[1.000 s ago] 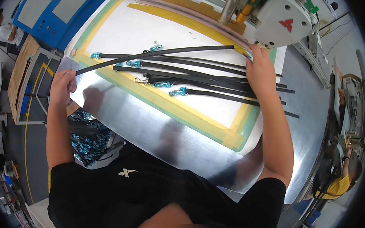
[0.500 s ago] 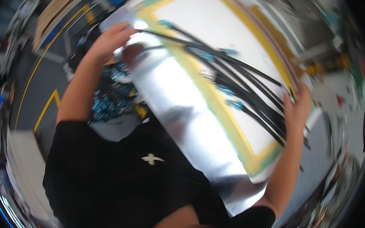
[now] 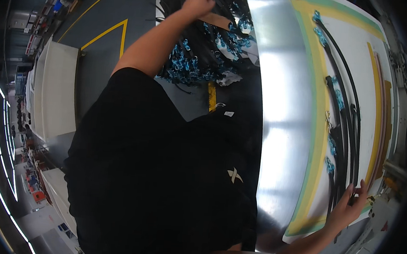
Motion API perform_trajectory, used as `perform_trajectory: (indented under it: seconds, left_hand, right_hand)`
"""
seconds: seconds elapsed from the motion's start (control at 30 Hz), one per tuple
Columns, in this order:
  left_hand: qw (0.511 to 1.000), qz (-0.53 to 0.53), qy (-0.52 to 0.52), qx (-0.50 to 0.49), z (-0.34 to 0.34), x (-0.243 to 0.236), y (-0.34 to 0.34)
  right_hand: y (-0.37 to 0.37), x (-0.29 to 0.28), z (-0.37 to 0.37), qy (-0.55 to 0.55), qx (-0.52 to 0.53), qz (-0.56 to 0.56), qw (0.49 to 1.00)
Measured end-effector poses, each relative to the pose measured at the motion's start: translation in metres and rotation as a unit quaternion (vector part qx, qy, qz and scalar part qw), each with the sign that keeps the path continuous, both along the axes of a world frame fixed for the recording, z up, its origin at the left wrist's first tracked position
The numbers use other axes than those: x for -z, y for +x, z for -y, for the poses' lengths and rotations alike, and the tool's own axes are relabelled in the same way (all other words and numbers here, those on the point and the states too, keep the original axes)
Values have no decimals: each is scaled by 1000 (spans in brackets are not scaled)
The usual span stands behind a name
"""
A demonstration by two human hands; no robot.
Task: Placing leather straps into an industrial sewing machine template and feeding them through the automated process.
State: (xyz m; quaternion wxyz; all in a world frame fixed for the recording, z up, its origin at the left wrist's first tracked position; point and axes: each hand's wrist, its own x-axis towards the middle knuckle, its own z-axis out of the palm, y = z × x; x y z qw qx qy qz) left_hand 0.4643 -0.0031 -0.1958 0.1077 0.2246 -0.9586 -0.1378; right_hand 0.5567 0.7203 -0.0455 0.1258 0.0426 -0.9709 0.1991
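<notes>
Several long black cables point(image 3: 345, 119) with shiny blue, plastic-like tufts at their ends lie on a white board point(image 3: 332, 194) framed in yellow and green tape. At the near end of the board, my right hand point(image 3: 346, 212) has its thumb and fingers closed about a black cable. My left arm stretches out to the far left, over a big heap of similar black cables point(image 3: 204, 50) with blue ends. There my left hand point(image 3: 199, 5) is closed like a fist; what is in it, if anything, is hidden. A brown strip point(image 3: 216, 20) lies beside that hand.
A shiny metal surface point(image 3: 282, 128) runs between my body and the board. Along the board's far side stands a yellow and brown rail point(image 3: 376, 116). A pale bin point(image 3: 56, 87) stands on the grey floor point(image 3: 105, 33), which has yellow lines.
My view and body have turned to the left. My left hand has gone from a cable's end at the board's edge to the heap. My right hand stays by the cables' near ends.
</notes>
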Motion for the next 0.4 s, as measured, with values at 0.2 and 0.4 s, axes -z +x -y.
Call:
perform_trajectory:
  seconds: [0.2, 0.4]
  left_hand:
    - [998, 62, -16, 21, -43, 58, 38]
    - [978, 55, -3, 200, -107, 59, 19]
  right_hand:
    - [7, -10, 25, 12, -49, 24, 998]
    - [-3, -13, 49, 2, -83, 51, 995]
